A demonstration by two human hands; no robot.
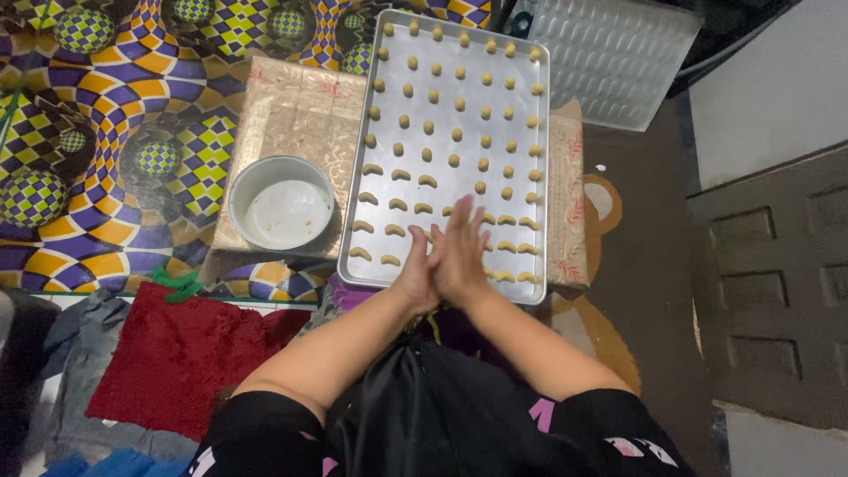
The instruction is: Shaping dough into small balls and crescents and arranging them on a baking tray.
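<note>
Both forearms reach forward and meet over the near edge of the tray [530, 177]. The left hand [419, 272] and right hand [463, 252] press flat together, palm to palm, fingers extended; anything between them is hidden. A bowl [281, 205] sits left of the tray.

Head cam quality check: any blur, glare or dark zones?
Head view: hands smeared by motion blur, pressed palm to palm; baking tray sharp with soft sheen, no harsh glare; right-side floor falls into shadow; mild wide-angle bending at edges.
</note>
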